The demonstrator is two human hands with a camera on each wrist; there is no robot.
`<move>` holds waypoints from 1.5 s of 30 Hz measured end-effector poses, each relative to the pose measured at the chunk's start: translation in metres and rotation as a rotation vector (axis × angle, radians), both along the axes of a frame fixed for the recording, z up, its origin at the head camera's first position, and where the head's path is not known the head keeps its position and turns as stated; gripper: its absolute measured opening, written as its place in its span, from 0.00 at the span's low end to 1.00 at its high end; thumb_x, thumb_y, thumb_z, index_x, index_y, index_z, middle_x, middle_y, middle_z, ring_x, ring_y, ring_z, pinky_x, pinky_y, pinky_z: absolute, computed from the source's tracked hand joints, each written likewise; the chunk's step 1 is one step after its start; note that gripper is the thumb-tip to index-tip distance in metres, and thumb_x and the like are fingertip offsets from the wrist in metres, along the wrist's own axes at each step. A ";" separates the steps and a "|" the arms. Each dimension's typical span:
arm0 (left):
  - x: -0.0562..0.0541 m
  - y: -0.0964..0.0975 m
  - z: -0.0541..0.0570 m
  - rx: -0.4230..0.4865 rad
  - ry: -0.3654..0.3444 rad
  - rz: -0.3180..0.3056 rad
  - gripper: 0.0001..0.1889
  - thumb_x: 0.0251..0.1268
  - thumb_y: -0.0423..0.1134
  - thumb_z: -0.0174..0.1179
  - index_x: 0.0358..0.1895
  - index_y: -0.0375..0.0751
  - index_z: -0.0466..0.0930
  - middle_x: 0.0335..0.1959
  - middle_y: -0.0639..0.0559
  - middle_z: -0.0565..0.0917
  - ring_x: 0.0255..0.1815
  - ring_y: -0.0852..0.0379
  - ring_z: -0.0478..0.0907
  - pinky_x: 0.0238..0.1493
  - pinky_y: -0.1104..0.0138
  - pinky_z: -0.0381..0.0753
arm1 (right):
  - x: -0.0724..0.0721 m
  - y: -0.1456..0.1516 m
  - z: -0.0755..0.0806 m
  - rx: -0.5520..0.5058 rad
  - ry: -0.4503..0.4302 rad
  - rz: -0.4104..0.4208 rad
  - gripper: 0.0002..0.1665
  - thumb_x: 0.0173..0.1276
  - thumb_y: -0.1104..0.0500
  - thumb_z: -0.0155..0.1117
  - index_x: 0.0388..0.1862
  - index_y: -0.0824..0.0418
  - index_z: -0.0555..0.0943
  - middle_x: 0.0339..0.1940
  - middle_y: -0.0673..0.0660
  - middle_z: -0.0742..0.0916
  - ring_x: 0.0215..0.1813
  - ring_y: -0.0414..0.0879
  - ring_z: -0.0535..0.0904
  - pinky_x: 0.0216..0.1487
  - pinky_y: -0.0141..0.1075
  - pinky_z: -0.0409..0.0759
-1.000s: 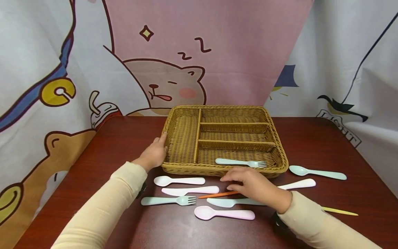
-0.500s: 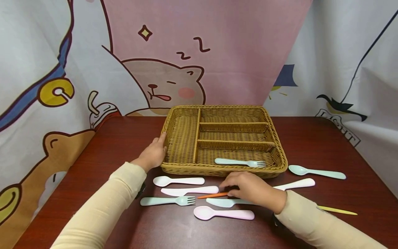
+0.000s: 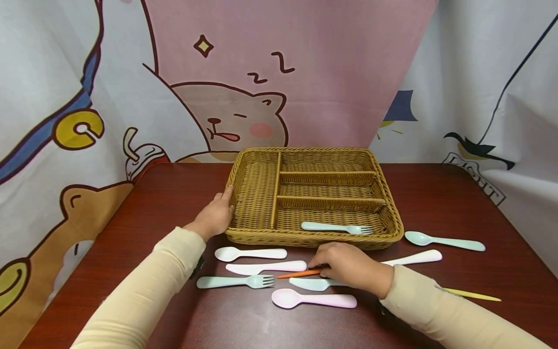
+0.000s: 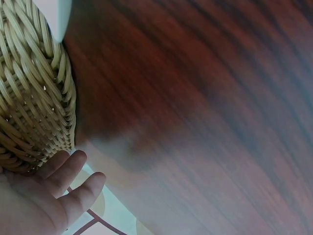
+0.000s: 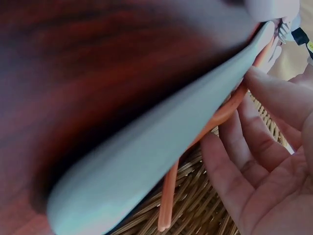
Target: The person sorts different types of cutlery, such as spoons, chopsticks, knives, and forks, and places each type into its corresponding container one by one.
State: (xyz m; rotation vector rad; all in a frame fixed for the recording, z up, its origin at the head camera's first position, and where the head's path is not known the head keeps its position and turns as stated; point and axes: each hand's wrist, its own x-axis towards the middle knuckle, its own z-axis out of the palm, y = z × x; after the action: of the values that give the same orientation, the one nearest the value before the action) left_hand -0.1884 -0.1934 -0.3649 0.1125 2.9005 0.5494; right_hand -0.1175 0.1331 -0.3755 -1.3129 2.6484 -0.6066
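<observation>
A person's right hand [image 3: 346, 266] pinches one orange utensil [image 3: 298, 275] in front of one basket [image 3: 257, 234], whose rim the left hand's [image 3: 214, 217] extended fingers touch. Three spoons [image 3: 320, 300], two knives [image 3: 272, 266] and two forks [image 3: 233, 281] show; hand and sleeve [image 3: 427, 305] partly hide white [image 3: 416, 257] and yellow utensils [image 3: 475, 294], kinds unclear.

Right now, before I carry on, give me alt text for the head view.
A person's right hand touches an orange utensil among scattered cutlery on a dark red table. The left hand rests against the left side of a divided wicker basket, whose near right compartment holds a pale green fork.
</observation>
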 end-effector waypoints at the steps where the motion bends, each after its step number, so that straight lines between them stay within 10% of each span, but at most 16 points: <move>1: 0.000 0.000 0.000 0.000 0.000 0.000 0.32 0.77 0.37 0.39 0.78 0.38 0.37 0.71 0.29 0.56 0.69 0.35 0.63 0.66 0.47 0.64 | 0.000 0.000 0.000 0.003 0.005 0.002 0.16 0.53 0.67 0.74 0.40 0.53 0.89 0.34 0.43 0.85 0.38 0.37 0.80 0.37 0.35 0.80; 15: -0.001 -0.001 -0.001 -0.002 0.001 0.000 0.32 0.77 0.37 0.38 0.78 0.38 0.36 0.72 0.29 0.56 0.69 0.35 0.63 0.66 0.48 0.64 | 0.001 -0.001 0.000 0.016 0.033 0.019 0.15 0.53 0.69 0.73 0.37 0.53 0.89 0.30 0.42 0.82 0.34 0.34 0.78 0.33 0.33 0.78; 26: -0.001 0.000 -0.001 -0.001 0.001 0.002 0.32 0.77 0.37 0.39 0.78 0.38 0.37 0.71 0.29 0.56 0.69 0.35 0.63 0.66 0.47 0.64 | 0.001 0.003 0.032 -0.030 -0.005 0.034 0.16 0.55 0.70 0.71 0.40 0.53 0.89 0.33 0.42 0.84 0.36 0.35 0.79 0.35 0.31 0.78; 45: 0.000 -0.001 -0.002 0.000 0.001 0.001 0.32 0.77 0.37 0.38 0.78 0.38 0.36 0.71 0.28 0.56 0.69 0.35 0.63 0.66 0.47 0.64 | -0.043 0.010 0.080 -0.005 -0.105 -0.087 0.14 0.58 0.70 0.70 0.42 0.59 0.88 0.34 0.49 0.86 0.33 0.38 0.78 0.33 0.33 0.77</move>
State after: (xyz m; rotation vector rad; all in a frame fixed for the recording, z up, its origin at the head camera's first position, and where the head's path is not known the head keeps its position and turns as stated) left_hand -0.1888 -0.1944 -0.3665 0.1105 2.9013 0.5497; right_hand -0.1603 0.1434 -0.2959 -1.1386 2.6312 -0.6739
